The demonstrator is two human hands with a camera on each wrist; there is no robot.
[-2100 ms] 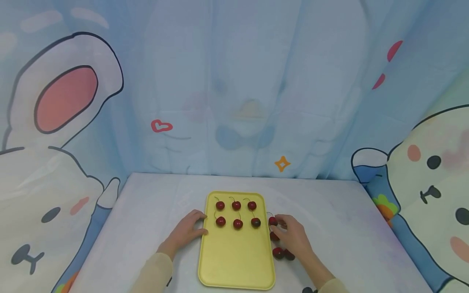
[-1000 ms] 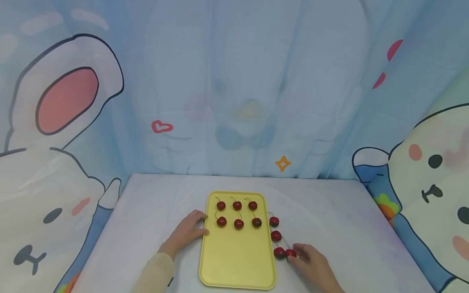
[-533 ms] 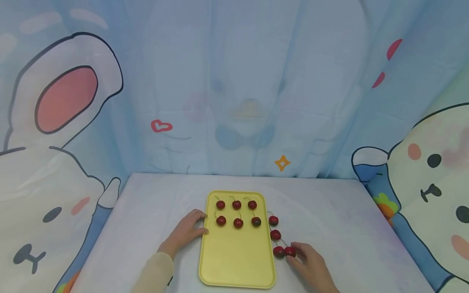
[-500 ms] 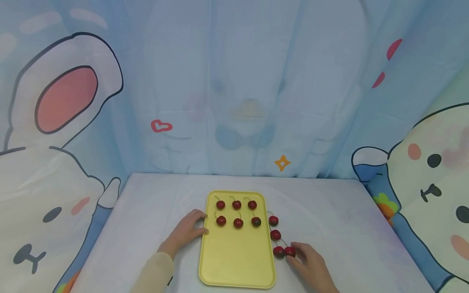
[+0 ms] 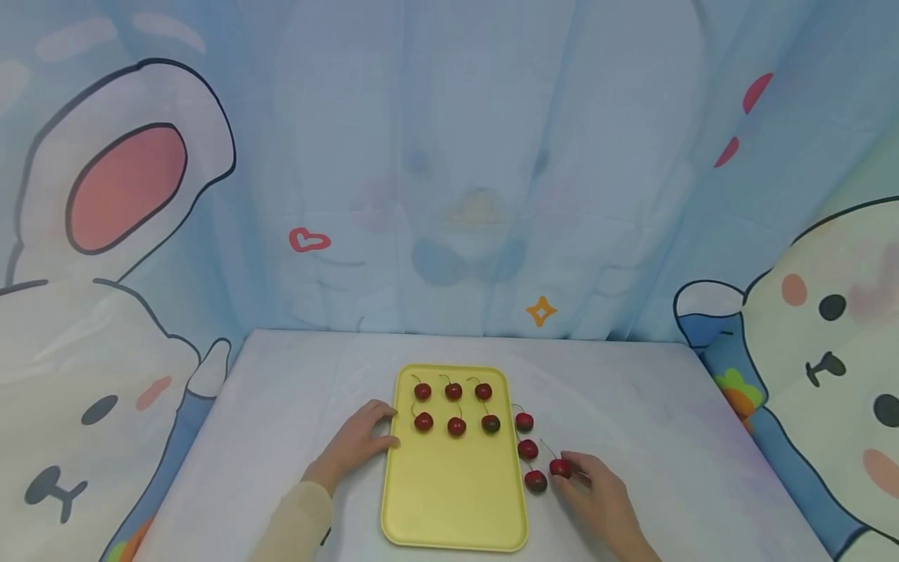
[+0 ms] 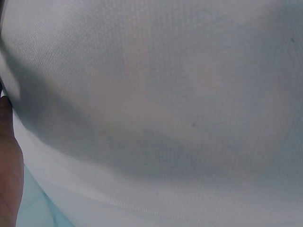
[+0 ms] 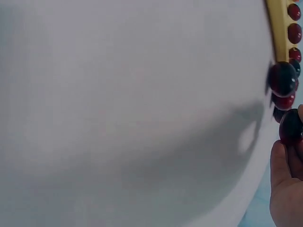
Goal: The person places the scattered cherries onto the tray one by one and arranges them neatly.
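Observation:
In the head view, a yellow tray point(image 5: 455, 499) holds two rows of dark red cherries at its far end. My left hand point(image 5: 356, 442) rests its thumb and fingertips against the tray's left edge. To the right of the tray, my right hand point(image 5: 601, 495) pinches a cherry point(image 5: 559, 467) whose stem points up and left. Three cherries lie along the tray's right side, the nearest being a darker one point(image 5: 535, 481). The right wrist view shows the pinched cherry point(image 7: 290, 126) between thumb and fingers, with my hand point(image 7: 287, 189) partly out of frame.
A white cloth point(image 5: 674, 437) covers the table. Behind it hangs a blue curtain point(image 5: 463, 156) printed with cartoon animals. A small dark object shows beside the left sleeve point(image 5: 298, 519). In the left wrist view, part of my left hand point(image 6: 9, 175) shows at the frame's edge.
My right hand has moved the pinched cherry slightly away from the darker cherry it was beside, up and a little right in the head view. The left hand stays at the tray's edge.

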